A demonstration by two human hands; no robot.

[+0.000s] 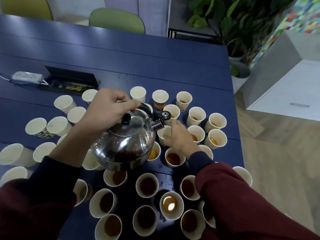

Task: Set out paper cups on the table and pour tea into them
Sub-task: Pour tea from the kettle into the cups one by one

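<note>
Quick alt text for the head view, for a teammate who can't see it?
The left hand holds a steel kettle by its handle, spout at a paper cup that the right hand grips. Many cups crowd the blue table: near ones hold tea, those at left look empty.

About 34 cups (147, 185), some half hidden; 1 kettle (124, 146); left hand (107, 110), right hand (178, 135); 2 chairs (116, 19); 1 power strip (26, 77); 2 plant pots (240, 78); 1 desk (155, 63).

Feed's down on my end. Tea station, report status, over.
Left hand grips kettle handle, kettle tipped. Right hand holds cup under spout. Filled cups crowd close around; no stream visible.
</note>
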